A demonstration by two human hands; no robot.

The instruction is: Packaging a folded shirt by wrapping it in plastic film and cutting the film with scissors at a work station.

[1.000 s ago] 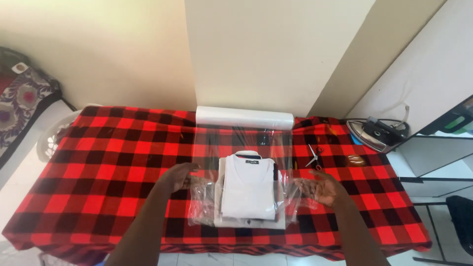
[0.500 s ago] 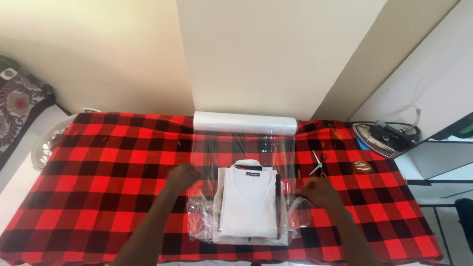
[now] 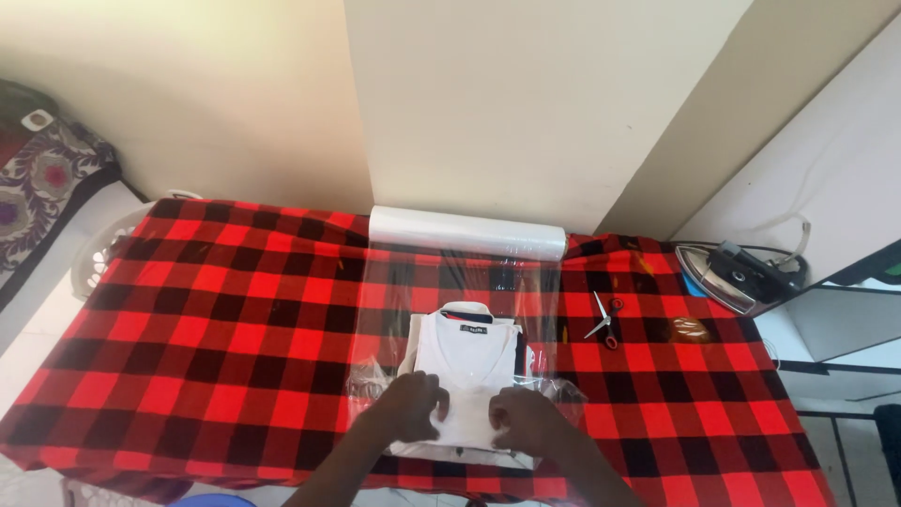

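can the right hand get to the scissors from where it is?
Probably yes. The right hand rests on the shirt; the scissors lie on bare cloth to its upper right, with nothing between but the wrap's edge.

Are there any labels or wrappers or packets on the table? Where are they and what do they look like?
Neck label: small dark rectangle inside the collar of the folded white shirt, mid-table.
Plastic wrap roll: long white cylinder at the table's far edge by the wall; its clear sheet runs toward the shirt.
Crinkled clear wrap: bunched beside the shirt, near the left hand and right hand, which rest on the shirt.
No screens or signs.
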